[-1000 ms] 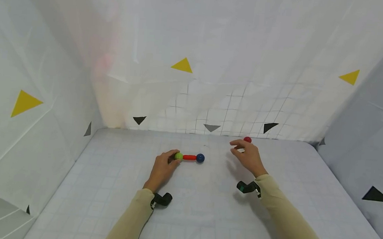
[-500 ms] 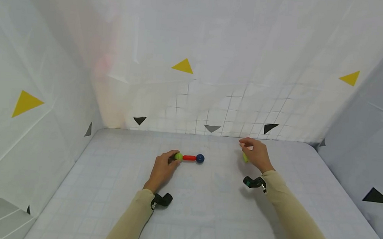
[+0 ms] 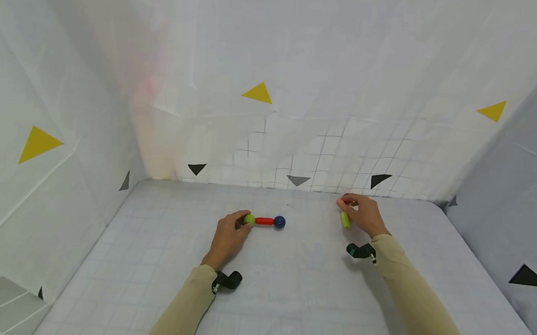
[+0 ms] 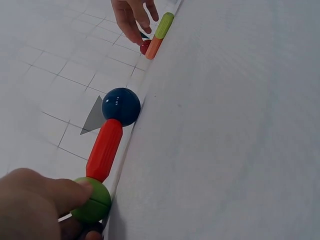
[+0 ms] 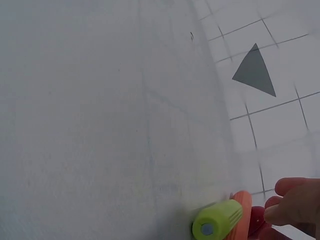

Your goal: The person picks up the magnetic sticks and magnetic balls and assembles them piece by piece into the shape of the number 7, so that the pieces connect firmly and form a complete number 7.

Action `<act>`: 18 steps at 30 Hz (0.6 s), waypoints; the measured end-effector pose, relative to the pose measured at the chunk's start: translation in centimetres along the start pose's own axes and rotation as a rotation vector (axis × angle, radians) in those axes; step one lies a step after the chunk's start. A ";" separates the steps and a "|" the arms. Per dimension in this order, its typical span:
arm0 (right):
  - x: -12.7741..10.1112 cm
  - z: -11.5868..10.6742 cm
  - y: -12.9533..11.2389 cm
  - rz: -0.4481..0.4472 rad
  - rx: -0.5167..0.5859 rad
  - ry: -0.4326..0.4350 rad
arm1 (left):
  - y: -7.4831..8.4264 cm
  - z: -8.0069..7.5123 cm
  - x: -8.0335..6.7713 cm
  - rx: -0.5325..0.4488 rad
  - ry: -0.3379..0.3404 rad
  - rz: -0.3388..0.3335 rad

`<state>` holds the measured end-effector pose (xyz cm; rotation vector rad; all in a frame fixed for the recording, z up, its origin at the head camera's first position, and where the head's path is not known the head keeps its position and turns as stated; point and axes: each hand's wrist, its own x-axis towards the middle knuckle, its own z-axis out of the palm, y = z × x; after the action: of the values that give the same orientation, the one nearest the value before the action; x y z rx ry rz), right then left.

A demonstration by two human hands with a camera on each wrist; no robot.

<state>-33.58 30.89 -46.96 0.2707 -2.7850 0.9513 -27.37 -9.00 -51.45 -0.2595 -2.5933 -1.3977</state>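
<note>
My left hand [image 3: 229, 237] pinches a lime-green ball [image 4: 95, 202] between thumb and fingers. From that ball a red ridged rod [image 4: 105, 150] runs to a dark blue ball [image 4: 121, 106], all joined in a straight line on the table. Farther right, my right hand [image 3: 364, 214] has its thumb and fingers curved round a red ball [image 5: 256, 216], which they partly hide. Close beside the red ball lie an orange rod [image 4: 153, 48] and a lime-green rod [image 3: 345, 220], end to end or nearly so in the left wrist view.
The white table [image 3: 287, 295] has faint grid lines. A white back wall [image 3: 343, 63] with yellow, black and grey triangles rises just behind the right hand's pieces, and side walls stand left and right. Each wrist carries a small black camera [image 3: 228, 280].
My right hand has moved right and a little away from me, closing round the red ball, and the green rod has come into view. My left hand has stayed in place.
</note>
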 end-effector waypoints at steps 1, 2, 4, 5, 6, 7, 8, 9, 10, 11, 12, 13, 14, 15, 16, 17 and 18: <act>0.1 0.0 0.1 -0.008 -0.010 -0.003 | 0.0 0.0 0.0 -0.003 0.001 0.000; 0.2 0.1 0.3 -0.016 -0.021 -0.005 | -0.1 0.0 0.0 -0.003 0.002 -0.001; 0.3 0.2 0.5 -0.020 -0.052 -0.013 | -0.1 0.0 0.1 -0.006 0.003 -0.002; 0.4 0.3 0.7 -0.015 -0.064 -0.019 | 0.0 0.0 0.1 -0.009 0.003 -0.003; 0.5 0.3 0.8 -0.007 -0.078 -0.028 | 0.0 0.0 0.0 -0.011 0.004 -0.002; 0.5 0.3 0.9 0.004 -0.087 -0.039 | 0.0 0.0 0.0 -0.014 0.005 -0.002; 0.5 0.4 1.0 0.019 -0.097 -0.053 | 0.0 -0.1 0.0 -0.015 0.006 -0.002; 0.6 0.4 1.1 0.041 -0.105 -0.067 | 0.0 -0.1 0.0 -0.018 0.007 -0.001; 0.6 0.4 1.2 0.062 -0.107 -0.080 | 0.0 -0.1 0.0 -0.018 0.007 -0.001; 0.7 0.4 1.3 0.081 -0.107 -0.093 | 0.0 -0.1 0.0 -0.019 0.008 -0.001; 0.7 0.4 1.3 0.097 -0.110 -0.104 | 0.0 -0.1 0.0 -0.018 0.008 -0.001; 0.7 0.4 1.4 0.110 -0.112 -0.111 | 0.0 0.0 0.0 -0.018 0.008 -0.001; 0.7 0.5 1.5 0.121 -0.113 -0.114 | 0.0 0.0 0.1 -0.015 0.007 0.000; 0.7 0.5 1.6 0.124 -0.113 -0.114 | 0.0 0.0 0.1 -0.013 0.007 0.002; 0.7 0.5 1.7 0.120 -0.110 -0.114 | 0.0 0.0 0.1 -0.010 0.008 0.003; 0.6 0.4 1.7 0.111 -0.109 -0.112 | 0.0 0.0 0.1 -0.011 0.009 0.004; 0.6 0.3 1.8 0.102 -0.104 -0.111 | 0.0 0.0 0.1 -0.011 0.010 0.005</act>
<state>-34.61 31.99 -48.12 0.1730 -2.9639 0.8333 -27.43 -9.00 -51.41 -0.2598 -2.5760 -1.4086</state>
